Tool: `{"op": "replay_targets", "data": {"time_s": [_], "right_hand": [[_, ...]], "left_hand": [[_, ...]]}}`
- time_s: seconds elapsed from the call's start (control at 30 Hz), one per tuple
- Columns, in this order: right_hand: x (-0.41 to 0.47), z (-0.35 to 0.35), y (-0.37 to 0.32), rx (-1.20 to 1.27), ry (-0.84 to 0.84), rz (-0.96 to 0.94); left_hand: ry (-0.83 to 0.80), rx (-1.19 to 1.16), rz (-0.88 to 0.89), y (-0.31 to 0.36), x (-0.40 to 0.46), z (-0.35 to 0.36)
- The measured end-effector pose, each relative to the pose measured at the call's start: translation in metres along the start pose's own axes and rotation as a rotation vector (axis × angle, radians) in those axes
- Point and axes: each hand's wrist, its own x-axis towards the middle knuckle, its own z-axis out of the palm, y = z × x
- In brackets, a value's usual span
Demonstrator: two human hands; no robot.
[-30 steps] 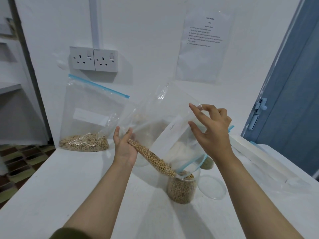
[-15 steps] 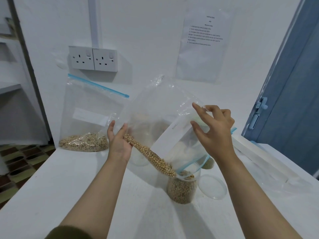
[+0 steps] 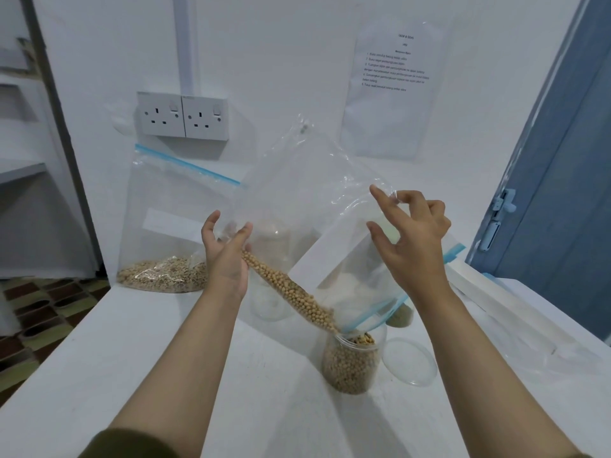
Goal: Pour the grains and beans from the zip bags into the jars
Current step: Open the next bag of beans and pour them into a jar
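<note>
The left hand (image 3: 226, 259) gripped the raised bottom edge of a clear zip bag (image 3: 297, 206), and the right hand (image 3: 410, 236) pinched its upper side between thumb and fingers. The bag was tilted, mouth down, over an open jar (image 3: 352, 365) on the white worktop (image 3: 165, 375). Beans (image 3: 291, 292) lay in a line along its lower fold and ran into the jar. A clear lid (image 3: 410, 361) lay just beside the jar. A second bag (image 3: 172, 226) with grain leaned against the wall.
</note>
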Motion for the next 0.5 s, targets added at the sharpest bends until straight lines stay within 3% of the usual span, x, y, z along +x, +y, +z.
{"op": "replay_targets", "data": {"time_s": [0.5], "right_hand": [[0.0045, -0.0012, 0.0022, -0.015, 0.038, -0.015]], "left_hand": [[0.019, 0.054, 0.066, 0.0073, 0.0022, 0.0085]]}}
